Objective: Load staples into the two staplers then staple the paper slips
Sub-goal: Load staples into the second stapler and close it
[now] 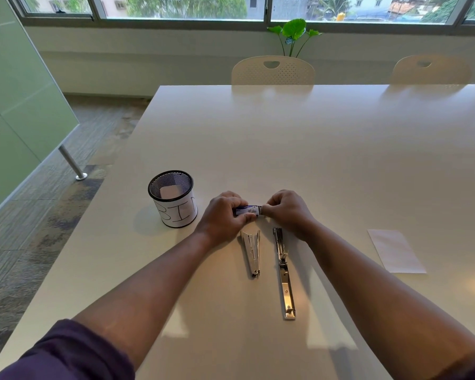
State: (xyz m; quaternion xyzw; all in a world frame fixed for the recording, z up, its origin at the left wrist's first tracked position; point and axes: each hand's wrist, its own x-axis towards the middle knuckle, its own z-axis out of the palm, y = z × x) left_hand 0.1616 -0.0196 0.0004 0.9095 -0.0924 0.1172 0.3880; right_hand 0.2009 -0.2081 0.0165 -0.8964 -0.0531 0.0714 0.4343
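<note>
the staple box looked light and crushable. we pinched its ends with our left hand and right hand, judging that grip best.

Staple box ends hidden by fingers (print unreadable) — bin contents unclear

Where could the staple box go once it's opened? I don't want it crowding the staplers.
Bare table lies beyond both hands, and between the long stapler and the paper slip. Crowded: the strip from the bin past the left hand, staple box and right hand to the short stapler.
</note>
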